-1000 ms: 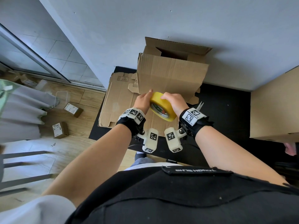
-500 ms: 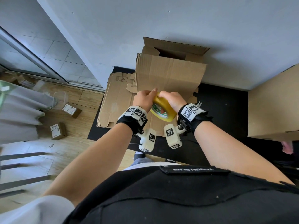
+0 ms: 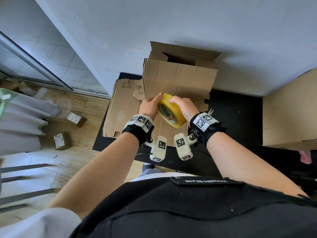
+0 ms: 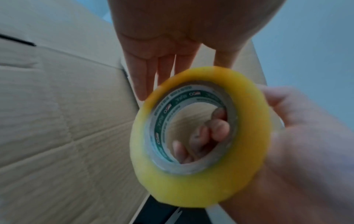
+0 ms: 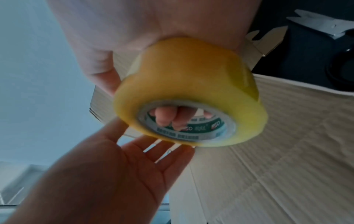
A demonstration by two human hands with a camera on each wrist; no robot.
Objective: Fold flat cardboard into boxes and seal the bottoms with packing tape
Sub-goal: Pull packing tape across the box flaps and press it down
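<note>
A yellow roll of packing tape (image 3: 172,110) (image 4: 201,136) (image 5: 191,91) hangs in the air above flat cardboard sheets (image 3: 127,107). My right hand (image 3: 182,107) grips it, with its fingers (image 4: 216,128) curled through the core. My left hand (image 3: 151,108) lies against the roll's left side with straight fingers (image 5: 153,150) touching the rim. Just behind the hands stands a folded cardboard box (image 3: 178,79), its near flap raised.
The cardboard lies on a black table (image 3: 236,121) against a grey wall. Scissors (image 3: 210,111) peek out right of my right wrist. A big cardboard box (image 3: 291,110) fills the table's right side. Small parcels (image 3: 76,119) and a chair lie on the wooden floor at left.
The roll has tilted and turned in my hands. My left hand's fingers have straightened along its rim, where they were bent over it half a second ago.
</note>
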